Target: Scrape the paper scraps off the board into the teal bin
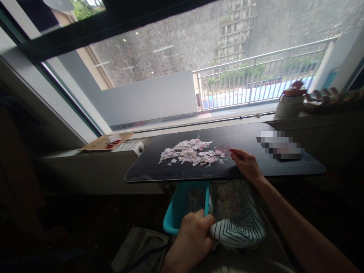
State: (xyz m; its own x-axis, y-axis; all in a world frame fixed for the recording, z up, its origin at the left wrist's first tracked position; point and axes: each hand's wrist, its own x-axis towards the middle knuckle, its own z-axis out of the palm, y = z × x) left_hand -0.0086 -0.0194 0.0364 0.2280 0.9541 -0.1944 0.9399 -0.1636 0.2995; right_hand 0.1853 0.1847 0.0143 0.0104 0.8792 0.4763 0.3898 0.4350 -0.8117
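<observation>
A heap of small white and pinkish paper scraps (189, 150) lies spread on the dark tabletop (153, 161). At its right edge my right hand (246, 163) pinches a thin, see-through pink piece (224, 148); its exact kind is unclear. Below the table's front edge, my left hand (193, 235) is closed on the gathered edge of a white cloth with black line patterns (239, 232). More scraps (227, 201) rest in the hollow of this cloth. Against its left side stands a turquoise bin (172, 218), with pale scraps dimly visible inside.
A blurred-out object (280, 146) lies at the table's right. On the sill are a brown paper sheet (96, 143) with red-handled scissors (113, 143), and a pale jug (290, 103). A radiator (125, 148) sits under the window; a grey box-like object (142, 242) is on the floor.
</observation>
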